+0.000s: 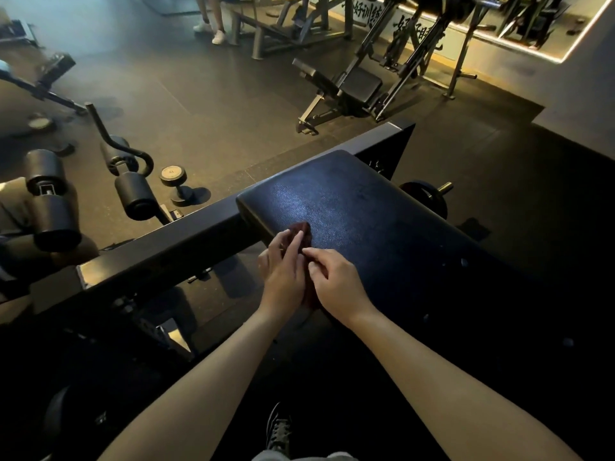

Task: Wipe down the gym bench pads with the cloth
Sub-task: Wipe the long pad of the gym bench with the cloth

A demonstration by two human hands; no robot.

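The small dark red-brown cloth (305, 233) is at the near left edge of the black leather-like bench pad (352, 207). The left hand (283, 272) lays straight, close fingers on it, and the right hand (336, 284) pinches its fold. It seems the cloth is being prepared; next it needs a flat press and long strokes.

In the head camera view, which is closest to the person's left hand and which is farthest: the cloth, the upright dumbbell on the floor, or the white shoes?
1. Cloth: touching the left hand, at the bench pad.
2. Upright dumbbell: on the floor, to the left.
3. White shoes: far across the room.
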